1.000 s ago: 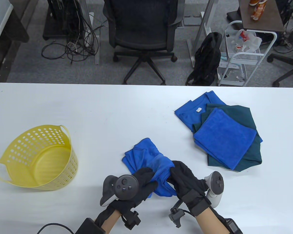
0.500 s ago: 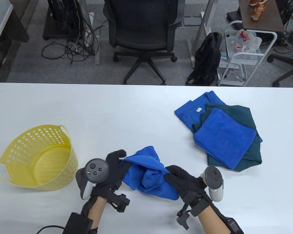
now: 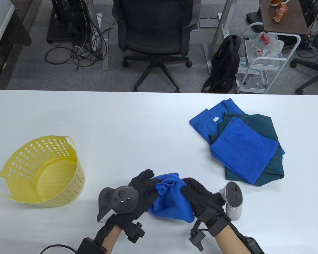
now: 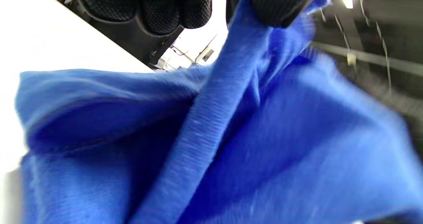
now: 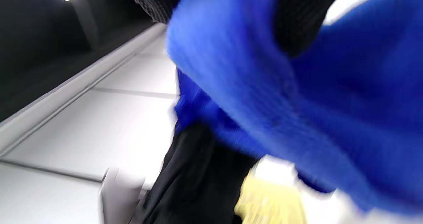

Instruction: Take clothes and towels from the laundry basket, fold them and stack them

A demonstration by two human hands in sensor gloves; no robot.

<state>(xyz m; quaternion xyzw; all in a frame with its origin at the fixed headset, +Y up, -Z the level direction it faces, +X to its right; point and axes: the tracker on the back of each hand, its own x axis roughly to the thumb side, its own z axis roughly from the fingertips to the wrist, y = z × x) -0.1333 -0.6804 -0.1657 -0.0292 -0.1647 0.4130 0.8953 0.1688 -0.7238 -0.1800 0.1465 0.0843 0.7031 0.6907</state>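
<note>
We took the basket (image 3: pixel 39 172) as our landmark: a round yellow plastic tub with a perforated wall and two loop handles, standing on the smooth white table (image 3: pixel 122 124), its inside showing only bare plastic. Just to its right, near the table's front edge, both hands met on a blue towel (image 3: pixel 172 203), a soft, bunched lump of cloth lifted a little and hanging in loose folds. Our left hand (image 3: pixel 137 195), in a black knit glove with a dotted grip texture, had its fingers curled round the towel's left side; in the left wrist view the thumb and fingertips (image 4: pixel 165 6) pinched a ribbed hem that ran down as a thick blue ridge. Our right hand (image 3: pixel 198 198), gloved the same, gripped the towel's right side with curled fingers; the right wrist view was too blurred to show more than blue pile and black glove. Well to the right of the basket and farther back lay the stack (image 3: pixel 241 145): a flat blue shirt with a small white neck label at the bottom, a dark teal garment over it, and a square, plush blue towel folded on top, its edges askew from the layers below.
</note>
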